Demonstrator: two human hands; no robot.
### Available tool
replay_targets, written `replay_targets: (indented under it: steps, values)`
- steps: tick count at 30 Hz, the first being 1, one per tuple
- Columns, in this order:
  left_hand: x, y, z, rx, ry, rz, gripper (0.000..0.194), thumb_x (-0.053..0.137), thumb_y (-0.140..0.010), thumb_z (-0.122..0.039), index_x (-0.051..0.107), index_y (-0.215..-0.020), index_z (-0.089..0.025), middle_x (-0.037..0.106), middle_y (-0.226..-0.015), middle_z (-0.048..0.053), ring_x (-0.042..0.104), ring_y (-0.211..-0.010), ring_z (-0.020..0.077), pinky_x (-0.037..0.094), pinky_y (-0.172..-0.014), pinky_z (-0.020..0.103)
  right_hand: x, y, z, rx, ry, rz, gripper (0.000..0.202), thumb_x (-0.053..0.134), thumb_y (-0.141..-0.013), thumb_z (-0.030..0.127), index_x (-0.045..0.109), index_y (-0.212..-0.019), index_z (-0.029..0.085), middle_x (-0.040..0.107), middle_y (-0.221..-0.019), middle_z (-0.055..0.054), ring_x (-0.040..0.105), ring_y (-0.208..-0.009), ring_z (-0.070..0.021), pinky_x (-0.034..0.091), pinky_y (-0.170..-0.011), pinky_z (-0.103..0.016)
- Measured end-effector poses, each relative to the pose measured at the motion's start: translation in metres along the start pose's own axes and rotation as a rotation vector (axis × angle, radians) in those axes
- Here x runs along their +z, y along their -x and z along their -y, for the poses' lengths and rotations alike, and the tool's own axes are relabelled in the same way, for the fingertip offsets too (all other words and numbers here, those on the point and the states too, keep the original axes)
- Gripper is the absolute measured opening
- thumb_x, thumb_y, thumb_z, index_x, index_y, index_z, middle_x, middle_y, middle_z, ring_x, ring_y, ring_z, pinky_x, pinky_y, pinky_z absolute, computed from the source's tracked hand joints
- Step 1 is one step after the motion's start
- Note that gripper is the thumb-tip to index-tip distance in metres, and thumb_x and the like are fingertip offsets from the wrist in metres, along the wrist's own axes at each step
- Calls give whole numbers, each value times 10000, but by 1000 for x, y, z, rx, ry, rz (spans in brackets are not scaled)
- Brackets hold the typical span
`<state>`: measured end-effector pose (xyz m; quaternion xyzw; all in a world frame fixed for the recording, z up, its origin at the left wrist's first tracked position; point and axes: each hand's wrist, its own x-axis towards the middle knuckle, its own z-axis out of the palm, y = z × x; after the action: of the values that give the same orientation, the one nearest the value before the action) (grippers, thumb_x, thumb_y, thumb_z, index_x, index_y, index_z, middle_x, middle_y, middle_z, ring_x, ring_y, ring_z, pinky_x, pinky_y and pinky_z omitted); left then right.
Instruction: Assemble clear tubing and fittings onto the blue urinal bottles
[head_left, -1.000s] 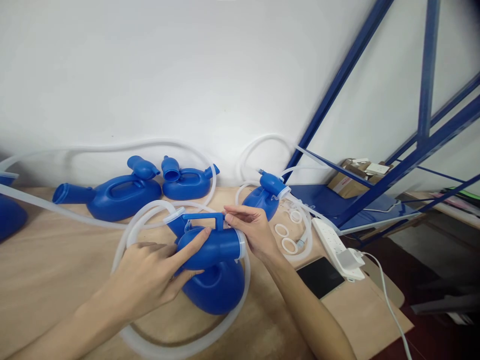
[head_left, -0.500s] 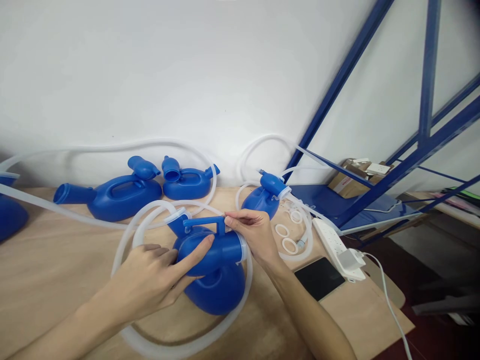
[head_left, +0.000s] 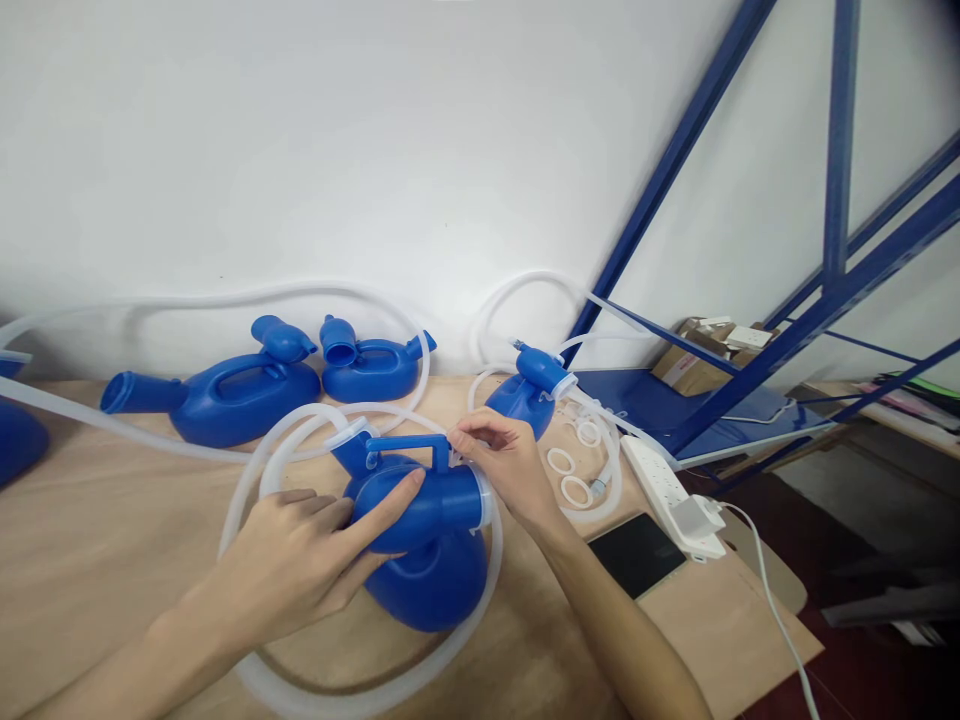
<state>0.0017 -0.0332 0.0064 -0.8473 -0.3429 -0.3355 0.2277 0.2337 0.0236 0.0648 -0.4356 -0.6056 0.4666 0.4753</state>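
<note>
A blue plastic urinal bottle (head_left: 433, 590) stands on the table in front of me, with a blue funnel-shaped head (head_left: 420, 515) above its body. My left hand (head_left: 307, 550) grips this head from the left, index finger stretched along its top and thumb lower down. On top of the head is a narrow blue handle (head_left: 405, 442). My right hand (head_left: 504, 462) pinches at the handle's right end; a small clear bit shows at those fingertips, too small to make out. A clear ring (head_left: 485, 498) rims the head's right opening. White tubing (head_left: 244, 500) loops around the bottle.
Behind are more blue urinal bottles (head_left: 247, 410) and another with tubing (head_left: 517, 400). To the right lie white sealing rings (head_left: 576, 491), a black tablet-like slab (head_left: 636, 555) and a power strip (head_left: 671, 495). A blue metal frame (head_left: 675, 170) rises beyond.
The whole view has shifted slightly, with things sitting a little further left. Both hands keep nearly the same hold on the head and handle.
</note>
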Motion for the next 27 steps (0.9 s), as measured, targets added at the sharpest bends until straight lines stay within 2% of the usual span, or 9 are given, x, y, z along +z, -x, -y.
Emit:
replay_targets:
  steps: [5, 8, 10, 15, 22, 27]
  values:
    - [4, 8, 0, -22, 29, 22, 503, 375, -1085, -370, 380, -1565, -219, 535, -573, -58, 542, -432, 198, 357, -514, 359, -13, 2, 10, 45, 71, 97, 277, 895, -726, 432, 818, -800, 176, 750, -767, -34, 692, -688, -148, 596, -695, -270]
    - [5, 10, 0, -39, 53, 24, 573, 401, -1074, -362, 301, -1626, -246, 535, -587, -53, 551, -467, 194, 359, -539, 349, -22, 2, 17, 42, 63, 229, 244, 869, -777, 405, 845, -911, 203, 781, -859, -45, 714, -748, -145, 608, -749, -272]
    - [6, 11, 0, -38, 56, 29, 611, 415, -1064, -356, 263, -1647, -255, 541, -592, -50, 547, -473, 193, 352, -542, 342, -26, 2, 18, 49, 41, 266, 229, 868, -787, 381, 848, -943, 215, 787, -868, -44, 724, -755, -144, 614, -769, -279]
    - [7, 13, 0, -18, 40, 31, 616, 393, -1058, -324, 250, -1652, -251, 540, -593, -46, 529, -461, 194, 341, -538, 344, -25, 1, 12, 70, -44, 227, 212, 936, -690, 304, 849, -868, 229, 782, -799, -18, 732, -720, -129, 620, -756, -248]
    - [7, 17, 1, 35, 67, 78, 629, 382, -1038, -271, 243, -1650, -229, 522, -587, -45, 506, -458, 197, 334, -521, 337, -25, -2, 9, 164, -106, 226, 299, 1005, -504, 230, 828, -744, 203, 771, -709, -19, 727, -625, -139, 623, -633, -230]
    - [4, 14, 4, 60, 136, 98, 604, 328, -1058, -266, 221, -1651, -224, 533, -589, -50, 513, -451, 203, 339, -529, 352, -27, -2, 10, 208, -122, 275, 316, 1011, -479, 210, 823, -733, 188, 778, -710, -34, 743, -624, -147, 621, -622, -211]
